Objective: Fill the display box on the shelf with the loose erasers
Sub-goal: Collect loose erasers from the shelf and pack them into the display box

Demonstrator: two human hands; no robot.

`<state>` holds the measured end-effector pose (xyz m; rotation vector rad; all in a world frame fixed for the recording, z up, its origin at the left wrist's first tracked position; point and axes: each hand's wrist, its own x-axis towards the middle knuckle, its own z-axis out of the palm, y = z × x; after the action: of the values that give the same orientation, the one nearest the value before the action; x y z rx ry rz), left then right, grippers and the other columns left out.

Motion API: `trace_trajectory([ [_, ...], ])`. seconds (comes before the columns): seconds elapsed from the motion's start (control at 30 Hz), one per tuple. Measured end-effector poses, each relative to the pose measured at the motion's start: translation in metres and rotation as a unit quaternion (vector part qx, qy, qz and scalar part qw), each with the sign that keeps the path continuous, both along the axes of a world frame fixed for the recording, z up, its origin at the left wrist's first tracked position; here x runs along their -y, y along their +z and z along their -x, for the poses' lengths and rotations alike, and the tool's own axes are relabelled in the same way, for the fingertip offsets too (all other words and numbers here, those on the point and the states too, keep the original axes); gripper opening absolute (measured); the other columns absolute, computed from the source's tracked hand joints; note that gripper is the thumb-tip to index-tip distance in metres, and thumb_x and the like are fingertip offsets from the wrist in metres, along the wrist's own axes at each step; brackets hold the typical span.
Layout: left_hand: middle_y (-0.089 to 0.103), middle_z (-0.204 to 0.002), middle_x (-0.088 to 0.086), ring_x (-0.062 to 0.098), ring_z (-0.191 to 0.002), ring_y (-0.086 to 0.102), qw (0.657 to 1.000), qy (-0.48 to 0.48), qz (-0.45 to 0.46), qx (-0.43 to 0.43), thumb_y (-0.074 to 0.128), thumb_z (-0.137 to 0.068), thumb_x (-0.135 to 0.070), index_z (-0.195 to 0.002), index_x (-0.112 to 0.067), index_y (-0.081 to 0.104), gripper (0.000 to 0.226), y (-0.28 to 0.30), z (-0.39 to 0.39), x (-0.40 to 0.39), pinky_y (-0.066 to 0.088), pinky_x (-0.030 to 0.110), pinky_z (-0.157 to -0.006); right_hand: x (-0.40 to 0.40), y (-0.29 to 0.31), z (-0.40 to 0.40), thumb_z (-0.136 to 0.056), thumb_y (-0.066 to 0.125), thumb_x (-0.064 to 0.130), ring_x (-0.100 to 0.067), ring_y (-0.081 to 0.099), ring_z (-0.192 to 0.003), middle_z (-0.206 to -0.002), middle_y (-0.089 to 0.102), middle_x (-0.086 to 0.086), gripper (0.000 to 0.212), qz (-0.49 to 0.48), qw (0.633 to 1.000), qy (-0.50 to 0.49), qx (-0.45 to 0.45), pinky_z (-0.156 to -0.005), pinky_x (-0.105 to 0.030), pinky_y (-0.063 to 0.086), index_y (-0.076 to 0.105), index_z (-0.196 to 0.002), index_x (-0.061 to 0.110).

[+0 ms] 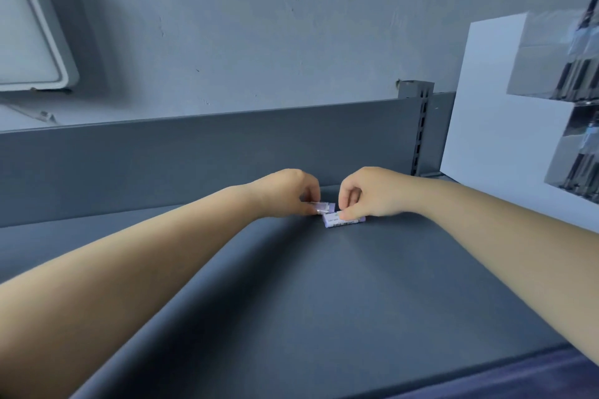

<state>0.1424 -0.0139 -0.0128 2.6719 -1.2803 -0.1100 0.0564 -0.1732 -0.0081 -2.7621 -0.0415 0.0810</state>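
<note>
Small rectangular lilac box [344, 220], gripped.

The shelf [324, 285] is lying open in front of both hands, giving free passage. The back panel [194, 152] is closing off the rear. A white card [492, 126] with what may be packaged goods [570, 74] is blocking the right side.
</note>
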Motion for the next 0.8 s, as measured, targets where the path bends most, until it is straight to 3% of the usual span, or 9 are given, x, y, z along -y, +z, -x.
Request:
trace_trajectory([
  [0.17,0.058,-0.09,-0.002,0.016,-0.079,0.052,0.999,0.036,0.01,-0.023,0.065,-0.083,-0.026,-0.103,-0.013,0.062,0.023,0.002,0.019,-0.004,0.044,0.028,-0.069,-0.006,0.0,0.01,-0.08,0.065,0.021,-0.003,0.05,-0.059,-0.062,0.058,0.013,0.014,0.024,0.999,0.042,-0.018,-0.052,-0.018,0.034,0.065,-0.093,0.019],
  [0.37,0.051,-0.072,-0.01,0.007,-0.063,0.046,0.995,0.084,0.04,-0.029,0.07,-0.079,-0.019,-0.099,-0.012,0.063,0.022,0.003,0.052,-0.017,0.036,0.018,-0.055,-0.008,0.005,0.033,-0.076,0.067,0.016,-0.005,0.051,-0.054,-0.067,0.064,0.004,0.012,0.031,0.997,0.07,-0.011,-0.048,-0.017,0.037,0.057,-0.079,0.021],
  [0.47,0.058,-0.074,-0.011,0.005,-0.064,0.051,0.989,0.099,0.093,-0.051,0.072,-0.078,-0.019,-0.096,-0.014,0.065,0.02,0.008,0.077,-0.032,0.039,0.012,-0.056,-0.015,0.01,0.048,-0.075,0.067,0.015,-0.006,0.052,-0.057,-0.063,0.06,0.009,0.013,-0.01,0.996,0.079,0.035,-0.053,-0.021,0.036,0.057,-0.077,0.023],
  [0.7,0.062,-0.07,-0.013,0.003,-0.061,0.053,0.955,0.189,0.228,-0.024,0.072,-0.078,-0.024,-0.081,-0.026,0.063,0.01,0.01,0.152,-0.094,0.04,0.012,-0.057,-0.045,0.016,0.088,-0.075,0.067,0.013,-0.012,0.057,-0.059,-0.078,0.071,-0.006,0.009,-0.131,0.977,0.141,0.09,-0.068,-0.029,0.046,0.061,-0.08,0.017],
  [0.8,0.063,-0.072,-0.008,0.012,-0.066,0.053,0.933,0.235,0.272,-0.01,0.071,-0.079,-0.018,-0.082,-0.025,0.063,0.011,0.002,0.183,-0.123,0.04,0.021,-0.062,-0.066,0.014,0.101,-0.075,0.069,0.012,-0.015,0.059,-0.063,-0.085,0.073,-0.01,0.01,-0.176,0.965,0.171,0.09,-0.072,-0.034,0.05,0.063,-0.083,0.014],
])
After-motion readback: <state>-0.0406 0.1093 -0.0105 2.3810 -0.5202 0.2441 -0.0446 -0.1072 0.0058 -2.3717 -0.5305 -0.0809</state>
